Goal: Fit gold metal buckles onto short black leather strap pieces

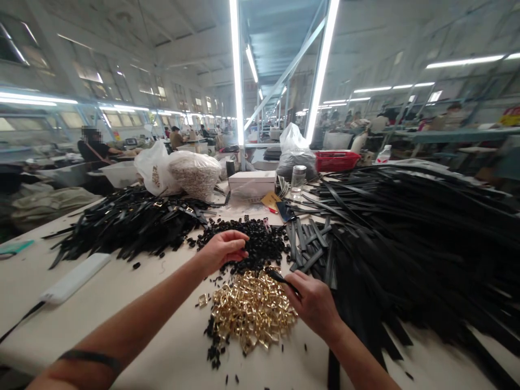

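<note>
My left hand (pixel 225 250) is above a heap of small black loops (pixel 264 244), thumb and fingertips closed together. Whatever may be between those fingertips is too small to make out. Lower and to the right, my right hand (pixel 312 300) grips a black strap (pixel 279 277), whose end points up and left over the gold buckles (pixel 252 309). Those buckles lie in a loose shiny pile just left of my right hand. Short dark strap pieces (pixel 311 244) are scattered beyond it.
Long black straps (pixel 406 216) are heaped on the right, and buckled straps (pixel 134 222) at left. Behind stand a white box (pixel 252 184), a glass jar (pixel 298 179), filled plastic bags (pixel 195 173) and a red basket (pixel 335 161). A white power bank-like block (pixel 77 276) lies left. A person (pixel 94 146) works farther back.
</note>
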Motion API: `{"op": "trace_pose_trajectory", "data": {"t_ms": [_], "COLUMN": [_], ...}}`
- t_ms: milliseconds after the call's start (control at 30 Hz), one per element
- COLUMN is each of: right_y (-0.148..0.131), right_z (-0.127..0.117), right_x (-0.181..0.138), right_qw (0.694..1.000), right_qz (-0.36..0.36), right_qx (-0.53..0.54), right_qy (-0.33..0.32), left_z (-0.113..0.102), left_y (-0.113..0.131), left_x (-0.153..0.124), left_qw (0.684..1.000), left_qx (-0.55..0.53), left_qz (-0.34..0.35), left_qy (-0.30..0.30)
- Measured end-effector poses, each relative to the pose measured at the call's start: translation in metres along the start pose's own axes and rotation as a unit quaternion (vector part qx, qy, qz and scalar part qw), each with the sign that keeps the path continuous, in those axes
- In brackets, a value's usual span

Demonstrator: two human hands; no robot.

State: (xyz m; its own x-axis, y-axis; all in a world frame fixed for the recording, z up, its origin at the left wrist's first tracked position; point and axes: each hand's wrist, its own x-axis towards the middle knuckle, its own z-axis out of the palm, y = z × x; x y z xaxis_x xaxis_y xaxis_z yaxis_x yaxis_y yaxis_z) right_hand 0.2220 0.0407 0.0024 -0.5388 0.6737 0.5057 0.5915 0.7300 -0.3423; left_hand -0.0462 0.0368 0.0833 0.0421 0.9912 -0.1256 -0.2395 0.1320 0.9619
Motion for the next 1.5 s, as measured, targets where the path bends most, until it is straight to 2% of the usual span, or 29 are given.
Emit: {"op": "trace_pose_trajectory", "data": {"t_ms": [133,267,400,667,767,867,933,967,1067,1133,1267,1433,1500], "right_y": [-0.007,-0.015,-0.017,-0.020,-0.019,-0.015,-0.011,-0.009,-0.003,-0.001,0.003,0.004,0.003], "right_z": [0.000,-0.003,-0.004,-0.002,-0.003,-0.003,-0.002,-0.001,0.001,0.002,0.005,0.009,0.009], "right_x": [-0.001,-0.001,0.000,0.000,0.001,0.001,0.002,0.002,0.002,0.002,0.002,0.001,0.000], "right_qw": [0.999,0.998,0.998,0.999,1.000,1.000,1.000,1.000,0.999,1.000,1.000,1.000,0.999], "right_qz": [-0.015,-0.020,-0.018,-0.023,-0.022,-0.012,-0.010,-0.010,-0.005,0.001,0.001,0.003,0.002], "right_qx": [0.032,0.056,0.052,0.023,0.016,0.013,0.013,0.013,0.007,0.001,-0.008,-0.010,-0.007], "right_qy": [0.003,0.004,0.003,-0.010,-0.012,-0.017,-0.024,-0.027,-0.031,-0.030,-0.026,-0.030,-0.035], "left_z": [0.004,0.015,0.023,0.026,0.018,-0.008,-0.034,-0.047,-0.078,-0.087,-0.076,-0.042,-0.032], "left_y": [-0.052,-0.081,-0.090,-0.088,-0.081,-0.066,-0.055,-0.050,-0.039,-0.037,-0.041,-0.059,-0.067], "left_x": [-0.024,-0.033,-0.036,-0.037,-0.034,-0.030,-0.028,-0.028,-0.032,-0.035,-0.034,-0.022,-0.016], "left_qw": [0.992,0.981,0.980,0.985,0.996,0.988,0.947,0.913,0.806,0.769,0.762,0.791,0.795], "left_qx": [-0.117,-0.174,-0.178,-0.143,-0.051,0.136,0.278,0.353,0.533,0.581,0.595,0.587,0.586], "left_qz": [-0.045,-0.077,-0.082,-0.093,-0.062,0.015,0.068,0.081,0.055,0.038,0.051,0.063,0.060], "left_qy": [0.032,0.032,0.017,0.019,0.026,0.073,0.148,0.186,0.252,0.266,0.251,0.159,0.145]}}
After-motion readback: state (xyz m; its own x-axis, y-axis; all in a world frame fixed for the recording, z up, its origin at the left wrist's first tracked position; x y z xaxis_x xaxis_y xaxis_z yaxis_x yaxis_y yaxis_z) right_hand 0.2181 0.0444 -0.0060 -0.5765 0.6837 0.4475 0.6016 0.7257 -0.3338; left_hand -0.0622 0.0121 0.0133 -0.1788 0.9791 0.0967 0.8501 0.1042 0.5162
